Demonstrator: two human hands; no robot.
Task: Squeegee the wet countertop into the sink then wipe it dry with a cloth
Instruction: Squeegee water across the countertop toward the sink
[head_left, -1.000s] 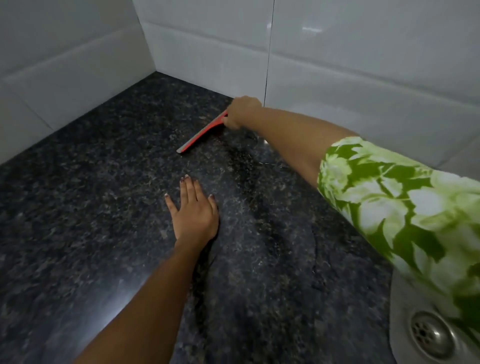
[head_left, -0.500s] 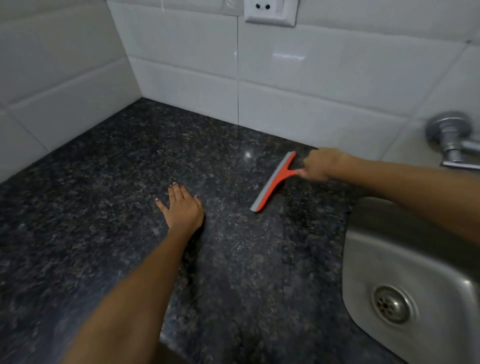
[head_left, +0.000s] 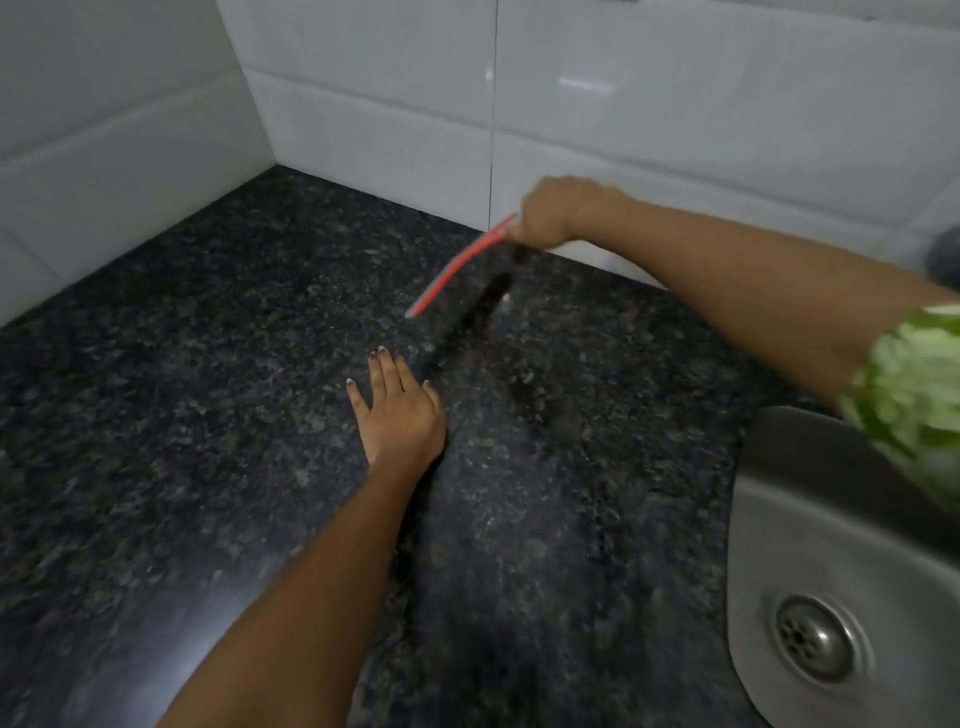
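Observation:
My right hand (head_left: 558, 213) grips the handle of a red squeegee (head_left: 457, 270) near the back wall. The blade slants down to the left and hangs just above the dark speckled granite countertop (head_left: 182, 415), casting a shadow beside it. My left hand (head_left: 397, 410) lies flat on the countertop, fingers straight and spread, in front of the blade's lower end. A steel sink (head_left: 810, 545) with a round drain (head_left: 815, 636) sits at the right edge. No cloth is in view.
White wall tiles (head_left: 363, 88) close off the countertop at the back and the left, meeting in a corner. A dark blurred fixture (head_left: 943, 254) shows at the far right above the sink. My green patterned sleeve (head_left: 914, 384) overlaps the sink's rim.
The squeegee went from the back corner toward the sink, then came back left and now is lifted off the counter. My left hand stayed flat in place.

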